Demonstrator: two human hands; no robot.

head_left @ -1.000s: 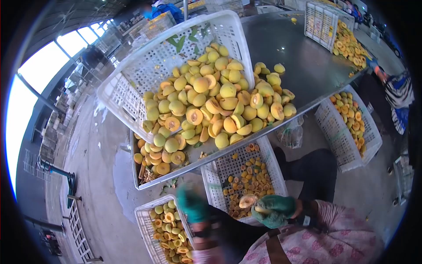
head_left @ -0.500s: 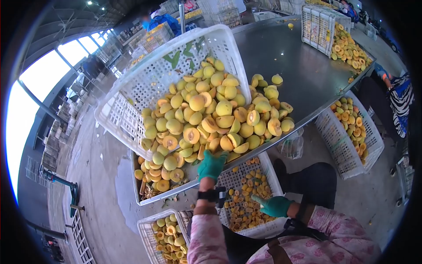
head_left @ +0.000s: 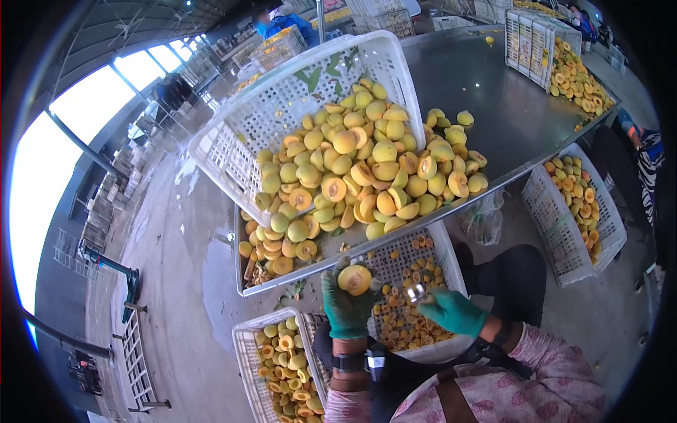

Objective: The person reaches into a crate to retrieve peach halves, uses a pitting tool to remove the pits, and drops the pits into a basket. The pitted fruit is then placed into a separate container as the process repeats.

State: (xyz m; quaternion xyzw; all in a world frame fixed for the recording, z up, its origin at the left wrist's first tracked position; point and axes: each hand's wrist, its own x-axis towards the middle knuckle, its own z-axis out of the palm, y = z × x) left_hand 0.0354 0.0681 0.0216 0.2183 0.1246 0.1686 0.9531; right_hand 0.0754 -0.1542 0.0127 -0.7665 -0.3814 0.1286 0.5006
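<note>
My left hand [head_left: 345, 314], in a green glove, is closed around a yellow peach half [head_left: 355, 280] with its cut face turned up. Just to the right, my right hand [head_left: 457, 312], also gloved, grips a small shiny metal tool [head_left: 417, 292] with a rounded end; its handle is hidden in the fist. Beneath both hands stands a white crate [head_left: 451, 264] containing small orange-brown pieces. Beyond them, a heap of whole-looking and halved peaches [head_left: 345, 166] spills from a tipped white crate [head_left: 222, 141] onto the metal table [head_left: 451, 81].
A crate of peach halves [head_left: 243, 345] stands at the lower left, and another crate [head_left: 546, 233] at the right. The table's raised front edge [head_left: 388, 247] runs before me. Another person's arm [head_left: 631, 134] shows at far right, near a tipped crate [head_left: 527, 53].
My left hand has drawn back from the heap and now holds a peach half, cut face up. The right hand has turned, bringing the metal tool into sight. The view has shifted slightly.
</note>
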